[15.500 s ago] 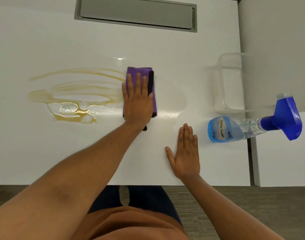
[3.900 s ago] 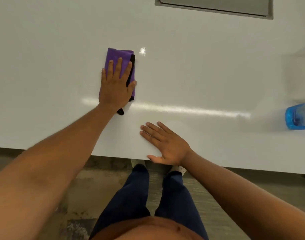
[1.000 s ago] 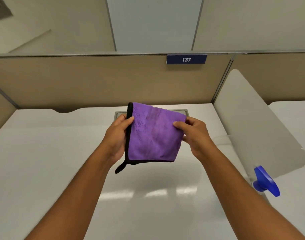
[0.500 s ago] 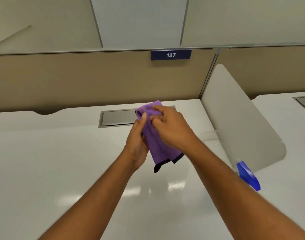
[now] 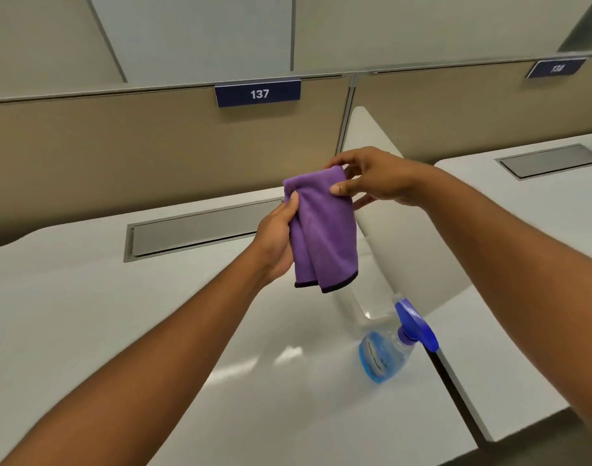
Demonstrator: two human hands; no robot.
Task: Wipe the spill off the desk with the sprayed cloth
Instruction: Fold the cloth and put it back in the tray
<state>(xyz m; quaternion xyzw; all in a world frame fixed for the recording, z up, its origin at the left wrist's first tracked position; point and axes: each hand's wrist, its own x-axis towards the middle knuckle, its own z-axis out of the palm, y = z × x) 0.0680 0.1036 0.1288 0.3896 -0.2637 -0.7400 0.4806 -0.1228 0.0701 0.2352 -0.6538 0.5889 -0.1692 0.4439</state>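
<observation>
A purple cloth (image 5: 324,230) with a black hem hangs folded in the air above the white desk (image 5: 86,314). My left hand (image 5: 277,237) grips its left edge, thumb pressed on the front. My right hand (image 5: 375,178) pinches the cloth's top right corner between thumb and fingers. The desk surface below shows no spill, only light reflections.
A blue spray bottle (image 5: 388,351) lies on its side at the desk's right edge, beside a clear plastic holder (image 5: 358,304) and a white divider panel (image 5: 412,250). A grey cable hatch (image 5: 200,230) sits at the back. Beige partition with sign 137 (image 5: 258,93) stands behind.
The cloth has gone from bunched between both hands to a hanging fold. My right hand has moved up to its top right corner. The view has shifted to the right.
</observation>
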